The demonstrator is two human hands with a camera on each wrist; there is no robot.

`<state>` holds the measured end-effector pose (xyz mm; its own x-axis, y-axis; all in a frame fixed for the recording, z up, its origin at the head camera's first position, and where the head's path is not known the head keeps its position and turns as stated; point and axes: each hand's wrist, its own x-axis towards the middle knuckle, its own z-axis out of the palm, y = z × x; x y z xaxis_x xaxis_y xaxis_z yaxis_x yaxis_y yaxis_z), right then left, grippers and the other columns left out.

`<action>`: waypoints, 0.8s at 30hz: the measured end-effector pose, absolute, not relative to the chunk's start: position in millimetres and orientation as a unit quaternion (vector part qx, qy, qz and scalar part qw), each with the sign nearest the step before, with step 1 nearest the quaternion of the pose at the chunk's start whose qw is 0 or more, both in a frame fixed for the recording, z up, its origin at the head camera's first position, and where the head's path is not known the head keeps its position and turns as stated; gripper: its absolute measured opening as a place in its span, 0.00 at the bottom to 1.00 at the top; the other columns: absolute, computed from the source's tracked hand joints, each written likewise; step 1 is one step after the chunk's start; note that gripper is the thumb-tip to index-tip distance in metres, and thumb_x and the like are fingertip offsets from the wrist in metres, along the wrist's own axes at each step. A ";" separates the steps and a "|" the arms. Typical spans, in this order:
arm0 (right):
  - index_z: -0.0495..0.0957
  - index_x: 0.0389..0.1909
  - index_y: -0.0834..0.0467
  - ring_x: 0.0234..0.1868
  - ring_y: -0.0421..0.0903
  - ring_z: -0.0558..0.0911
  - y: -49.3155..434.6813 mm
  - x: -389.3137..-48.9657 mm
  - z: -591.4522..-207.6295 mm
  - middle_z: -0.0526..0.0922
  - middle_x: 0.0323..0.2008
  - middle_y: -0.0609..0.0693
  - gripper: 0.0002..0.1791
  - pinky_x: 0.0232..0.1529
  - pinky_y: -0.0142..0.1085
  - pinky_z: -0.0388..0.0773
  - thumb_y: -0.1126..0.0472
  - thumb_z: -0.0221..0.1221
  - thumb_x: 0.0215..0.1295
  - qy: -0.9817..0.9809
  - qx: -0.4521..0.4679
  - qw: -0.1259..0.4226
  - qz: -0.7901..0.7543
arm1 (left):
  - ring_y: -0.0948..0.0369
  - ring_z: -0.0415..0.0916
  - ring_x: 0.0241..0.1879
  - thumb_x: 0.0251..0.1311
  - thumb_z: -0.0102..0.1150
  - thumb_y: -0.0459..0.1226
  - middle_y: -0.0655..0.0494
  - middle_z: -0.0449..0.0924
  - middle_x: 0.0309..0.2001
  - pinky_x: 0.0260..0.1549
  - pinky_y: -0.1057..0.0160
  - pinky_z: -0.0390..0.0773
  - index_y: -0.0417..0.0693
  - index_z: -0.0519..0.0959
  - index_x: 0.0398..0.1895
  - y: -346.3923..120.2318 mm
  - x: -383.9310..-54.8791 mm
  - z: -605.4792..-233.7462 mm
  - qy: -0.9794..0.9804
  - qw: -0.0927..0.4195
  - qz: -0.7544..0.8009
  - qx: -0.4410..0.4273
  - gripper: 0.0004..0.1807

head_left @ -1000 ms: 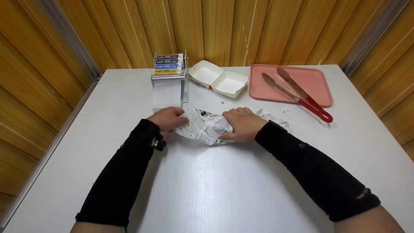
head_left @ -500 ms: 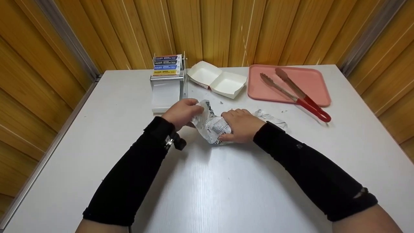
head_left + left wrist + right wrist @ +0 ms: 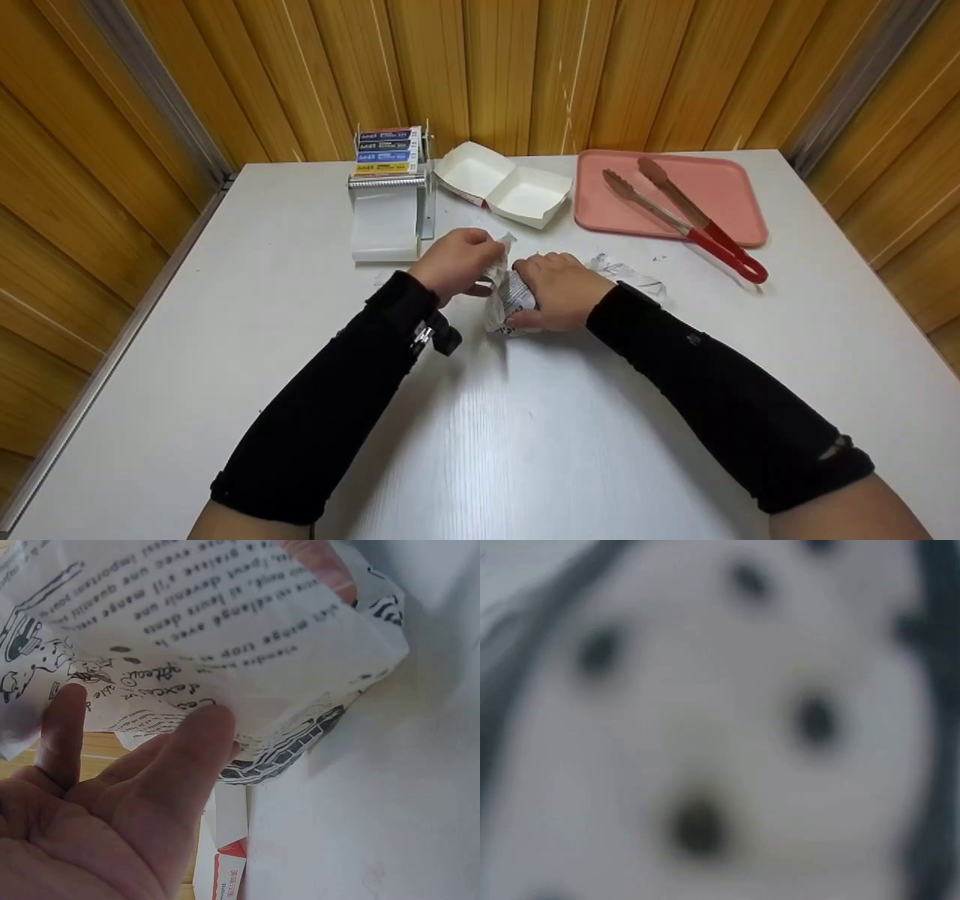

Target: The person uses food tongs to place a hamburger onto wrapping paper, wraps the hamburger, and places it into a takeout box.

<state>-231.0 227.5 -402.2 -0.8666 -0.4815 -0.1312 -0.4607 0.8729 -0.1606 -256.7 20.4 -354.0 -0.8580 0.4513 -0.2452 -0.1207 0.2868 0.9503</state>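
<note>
A sheet of printed wrapping paper [image 3: 516,296] lies bunched up in the middle of the table, its contents hidden inside. Pinched between the thumb and fingers of my left hand [image 3: 457,262] is the paper's left end, lifted and folded over toward the right. My right hand [image 3: 555,289] grips the bundle from above, thumb on the near side and fingers over the far side. In the left wrist view, text and line drawings cover the paper [image 3: 225,667] in front of the left hand [image 3: 135,817]. The right wrist view is a blur of a pale surface with dark spots.
A label dispenser [image 3: 386,184] with coloured rolls stands at the back left. Beside it sits an opened white paper food box [image 3: 529,195]. Red-handled tongs [image 3: 705,232] lie across a pink tray [image 3: 720,180] at the back right. A panelled wall [image 3: 502,75] borders the table.
My left hand has lifted the paper's left end and carried it rightward over the bundle, close to my right hand. The right hand has stayed in place on the bundle.
</note>
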 end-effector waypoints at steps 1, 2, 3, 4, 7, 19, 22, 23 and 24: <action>0.66 0.72 0.64 0.67 0.60 0.74 227.5 -230.8 -402.0 0.77 0.63 0.60 0.50 0.75 0.54 0.64 0.29 0.62 0.64 0.964 -0.246 0.080 -0.063 | 0.62 0.78 0.34 0.77 0.52 0.40 0.56 0.73 0.35 0.35 0.61 0.88 0.47 0.75 0.32 21.8 -256.5 -354.7 0.761 0.247 0.590 0.107 0.12; 0.69 0.69 0.64 0.65 0.59 0.75 227.5 -230.6 -401.9 0.78 0.60 0.60 0.48 0.74 0.53 0.65 0.29 0.62 0.64 0.964 -0.247 0.075 -0.062 | 0.62 0.78 0.35 0.77 0.51 0.40 0.56 0.74 0.36 0.35 0.62 0.88 0.47 0.76 0.33 22.9 -256.2 -355.5 0.759 0.249 0.593 0.105 0.11; 0.71 0.65 0.63 0.63 0.58 0.76 227.5 -230.4 -401.9 0.80 0.57 0.59 0.45 0.73 0.53 0.67 0.30 0.63 0.63 0.964 -0.246 0.072 -0.064 | 0.62 0.79 0.36 0.76 0.49 0.39 0.56 0.76 0.37 0.36 0.63 0.88 0.46 0.78 0.35 23.8 -255.8 -356.3 0.755 0.253 0.596 0.102 0.12; 0.73 0.62 0.62 0.60 0.58 0.77 227.6 -230.3 -402.0 0.80 0.54 0.57 0.43 0.71 0.53 0.68 0.31 0.64 0.62 0.965 -0.246 0.067 -0.066 | 0.61 0.80 0.37 0.76 0.47 0.39 0.55 0.78 0.39 0.36 0.63 0.87 0.45 0.79 0.37 24.6 -255.7 -357.5 0.752 0.257 0.598 0.098 0.13; 0.76 0.48 0.59 0.53 0.56 0.78 228.1 -230.0 -402.7 0.81 0.45 0.54 0.34 0.67 0.52 0.70 0.32 0.66 0.60 0.966 -0.242 0.054 -0.077 | 0.60 0.82 0.42 0.75 0.44 0.37 0.53 0.81 0.46 0.41 0.62 0.87 0.42 0.83 0.44 25.7 -254.4 -360.3 0.755 0.262 0.592 0.102 0.16; 0.65 0.68 0.58 0.70 0.59 0.68 237.8 -230.5 -403.5 0.70 0.68 0.59 0.49 0.76 0.55 0.61 0.36 0.73 0.53 0.956 -0.232 0.102 -0.147 | 0.52 0.76 0.67 0.68 0.69 0.44 0.49 0.82 0.65 0.72 0.55 0.71 0.47 0.84 0.61 33.4 -249.9 -380.4 0.893 0.144 0.289 0.313 0.21; 0.63 0.67 0.57 0.67 0.56 0.68 240.9 -232.3 -401.3 0.69 0.64 0.56 0.49 0.75 0.55 0.62 0.39 0.75 0.51 0.946 -0.246 0.118 -0.175 | 0.51 0.75 0.69 0.67 0.71 0.46 0.48 0.81 0.65 0.73 0.54 0.69 0.47 0.85 0.60 35.4 -247.9 -383.9 0.899 0.129 0.282 0.310 0.22; 0.64 0.67 0.55 0.67 0.55 0.69 242.5 -232.7 -400.7 0.71 0.64 0.55 0.49 0.74 0.54 0.63 0.40 0.77 0.49 0.943 -0.245 0.119 -0.191 | 0.50 0.75 0.69 0.66 0.71 0.46 0.48 0.81 0.64 0.73 0.54 0.69 0.47 0.85 0.59 35.8 -247.5 -384.5 0.900 0.124 0.281 0.309 0.21; 0.65 0.68 0.55 0.67 0.54 0.71 244.3 -232.7 -400.4 0.72 0.64 0.53 0.50 0.74 0.54 0.64 0.42 0.78 0.47 0.941 -0.243 0.117 -0.204 | 0.50 0.76 0.68 0.65 0.72 0.46 0.48 0.82 0.64 0.73 0.54 0.70 0.47 0.85 0.58 36.2 -247.2 -384.9 0.901 0.121 0.280 0.307 0.21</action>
